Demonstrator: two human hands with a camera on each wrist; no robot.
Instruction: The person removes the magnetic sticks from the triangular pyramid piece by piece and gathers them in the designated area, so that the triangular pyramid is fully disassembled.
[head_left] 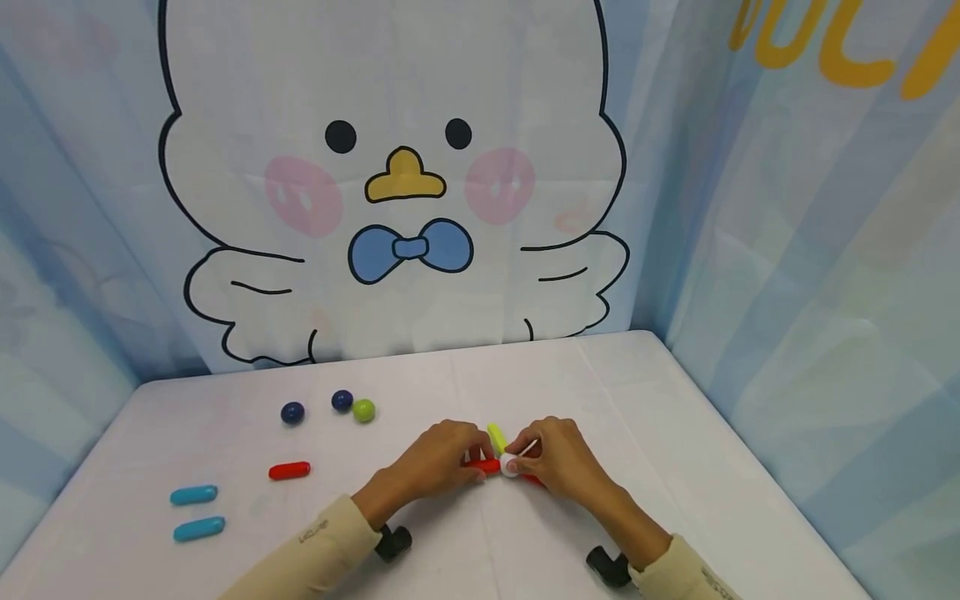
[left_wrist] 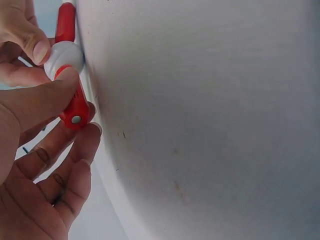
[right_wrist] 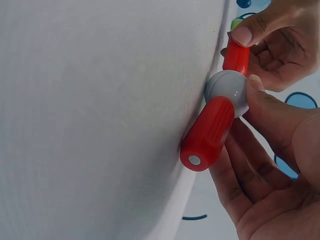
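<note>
A white ball [head_left: 508,465] sits low at the table, joined to a red magnetic rod [left_wrist: 76,107] on its left and another red rod [right_wrist: 207,135] on its right. My left hand [head_left: 442,457] pinches the left red rod between thumb and fingers. With thumb and fingertips, my right hand [head_left: 566,462] holds the white ball. Behind the ball a yellow rod [head_left: 497,437] points away from me; whether it touches the ball is hidden. A thin white piece [head_left: 529,447] shows by the right fingers, its kind unclear. Silvery round ends show on the red rods in the wrist views.
On the left of the white table [head_left: 675,483] lie two blue rods [head_left: 193,495] and a loose red rod [head_left: 289,471]. Farther back are two dark blue balls [head_left: 292,412] and a green ball [head_left: 363,410]. A printed curtain [head_left: 405,308] hangs behind the table's far edge.
</note>
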